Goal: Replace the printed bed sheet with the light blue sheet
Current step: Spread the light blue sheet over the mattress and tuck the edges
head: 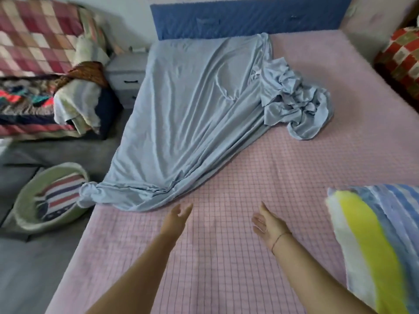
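Both forearms stretch over the bed (226,257). The left hand (178,219) and right hand (266,223) are released, fingers straight and palms facing each other, grasping nothing just above its pink checked cover. The light blue sheet (192,105) lies across the bed's far half on the left-hand side, only partly spread, with one end bunched near the bed's middle. A striped pillow (374,245) sits at the bed's near right edge. A knotted corner (87,191) hangs off the bed's left edge. Tugging the near hem hard could drag the sheet off the head end (nothing looks tucked), and that knot may keep the corner from seating over the mattress.
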Action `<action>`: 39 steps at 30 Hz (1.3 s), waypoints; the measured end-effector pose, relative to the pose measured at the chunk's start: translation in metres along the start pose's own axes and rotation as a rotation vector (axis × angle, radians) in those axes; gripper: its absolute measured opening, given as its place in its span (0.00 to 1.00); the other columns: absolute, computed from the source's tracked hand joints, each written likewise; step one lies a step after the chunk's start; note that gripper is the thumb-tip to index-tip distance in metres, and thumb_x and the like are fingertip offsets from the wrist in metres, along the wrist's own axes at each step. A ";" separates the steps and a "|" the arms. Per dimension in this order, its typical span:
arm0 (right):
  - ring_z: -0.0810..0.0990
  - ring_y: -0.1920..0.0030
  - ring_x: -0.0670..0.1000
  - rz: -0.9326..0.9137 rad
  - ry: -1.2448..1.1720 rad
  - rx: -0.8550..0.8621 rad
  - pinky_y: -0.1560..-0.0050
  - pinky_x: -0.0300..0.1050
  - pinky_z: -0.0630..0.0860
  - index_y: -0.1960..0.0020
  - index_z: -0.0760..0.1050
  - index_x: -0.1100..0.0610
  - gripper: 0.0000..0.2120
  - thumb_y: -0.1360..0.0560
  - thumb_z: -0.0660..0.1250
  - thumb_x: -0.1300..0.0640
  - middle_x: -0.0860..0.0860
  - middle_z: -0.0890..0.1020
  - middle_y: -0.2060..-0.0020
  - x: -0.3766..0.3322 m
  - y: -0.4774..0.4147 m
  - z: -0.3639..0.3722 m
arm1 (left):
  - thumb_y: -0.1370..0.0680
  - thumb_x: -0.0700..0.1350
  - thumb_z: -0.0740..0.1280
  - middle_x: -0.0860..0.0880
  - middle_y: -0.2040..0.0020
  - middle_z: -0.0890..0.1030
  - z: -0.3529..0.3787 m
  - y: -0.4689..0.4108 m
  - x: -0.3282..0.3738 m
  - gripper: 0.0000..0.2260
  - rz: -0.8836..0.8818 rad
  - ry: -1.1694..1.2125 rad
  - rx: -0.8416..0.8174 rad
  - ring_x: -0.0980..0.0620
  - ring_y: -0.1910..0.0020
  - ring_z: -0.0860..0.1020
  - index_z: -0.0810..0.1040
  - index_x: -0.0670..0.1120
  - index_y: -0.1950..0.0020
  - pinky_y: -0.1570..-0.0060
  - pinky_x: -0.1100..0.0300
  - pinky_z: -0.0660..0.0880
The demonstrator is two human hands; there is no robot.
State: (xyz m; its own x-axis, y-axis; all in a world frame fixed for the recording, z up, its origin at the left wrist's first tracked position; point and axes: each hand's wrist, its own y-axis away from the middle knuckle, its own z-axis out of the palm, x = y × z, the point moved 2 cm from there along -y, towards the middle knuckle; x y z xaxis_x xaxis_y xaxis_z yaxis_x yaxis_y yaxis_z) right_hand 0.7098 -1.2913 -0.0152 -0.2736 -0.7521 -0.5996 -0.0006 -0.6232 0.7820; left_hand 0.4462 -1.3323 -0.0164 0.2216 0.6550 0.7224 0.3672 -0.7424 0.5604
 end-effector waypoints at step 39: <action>0.79 0.51 0.52 -0.128 0.364 0.263 0.53 0.42 0.74 0.46 0.75 0.57 0.29 0.35 0.76 0.37 0.49 0.80 0.53 0.063 -0.190 0.266 | 0.26 0.58 0.72 0.50 0.75 0.65 -0.091 -0.177 -0.088 0.25 0.282 -0.113 0.027 0.52 0.73 0.64 0.64 0.47 0.72 0.67 0.59 0.65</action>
State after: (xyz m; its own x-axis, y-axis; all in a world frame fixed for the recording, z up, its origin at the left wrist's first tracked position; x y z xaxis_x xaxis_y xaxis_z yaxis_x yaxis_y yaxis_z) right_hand 0.4372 -1.1636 -0.1560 0.0995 -0.7281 -0.6782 -0.2691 -0.6759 0.6862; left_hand 0.2797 -1.2716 -0.1428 0.4165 0.4364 0.7975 0.3003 -0.8940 0.3324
